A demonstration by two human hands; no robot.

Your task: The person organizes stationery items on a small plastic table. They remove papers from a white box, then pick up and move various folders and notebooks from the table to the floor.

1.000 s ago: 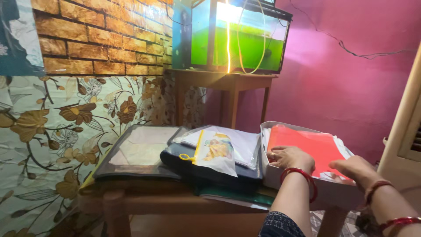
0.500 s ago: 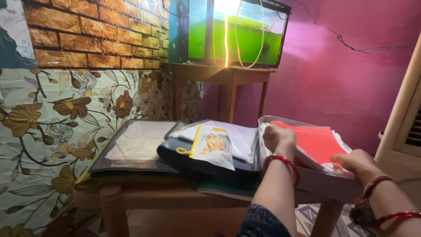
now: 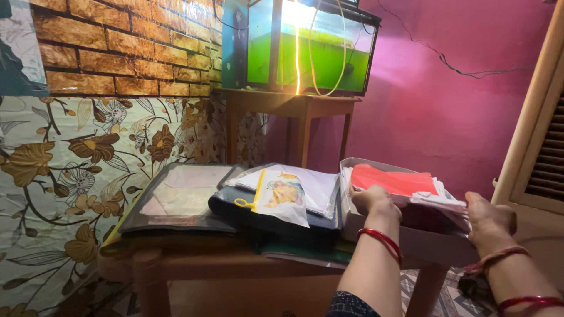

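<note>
Hands gripped the shallow grey box (image 3: 405, 242) at both ends, left hand (image 3: 371, 199), right hand (image 3: 489, 216); inside lay glossy red paper (image 3: 395, 179), seemingly over white sheets, on the wooden surface (image 3: 194, 253).

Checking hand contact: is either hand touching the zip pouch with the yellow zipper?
No. The left hand and right hand both grip the stack of papers in the box; the zip pouch lies apart.

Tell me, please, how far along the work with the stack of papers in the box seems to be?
Already done: folders lie spread on the wooden table. In hand: the left hand and right hand grip opposite edges of the paper stack, red sheet on top, partly raised over the white box. Left: the stack is not yet clear of the box.
</note>
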